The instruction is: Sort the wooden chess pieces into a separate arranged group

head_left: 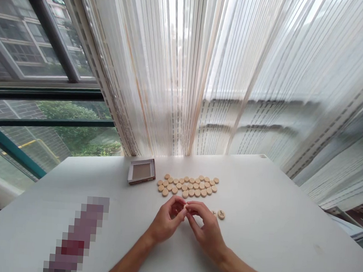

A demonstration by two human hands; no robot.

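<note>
Over the middle of the table, the fingertips of my left hand (167, 221) and my right hand (208, 231) meet around one small round wooden Chinese chess piece (185, 207). Both hands pinch it, and fingers cover most of it. Just right of my right hand lies a chess piece with a dark character face up (221, 214). Another marked piece (215, 213) beside it is partly hidden by that hand. Beyond my fingers, several plain-looking wooden pieces (192, 186) lie spread in uneven rows, with no characters visible on top.
A shallow open box (130, 174) stands at the table's far left, next to the pieces. On the left of the white table (271, 221) is a pixelated purple and red strip (79, 236). Sheer curtains (180, 69) hang along the far edge, with a window at left.
</note>
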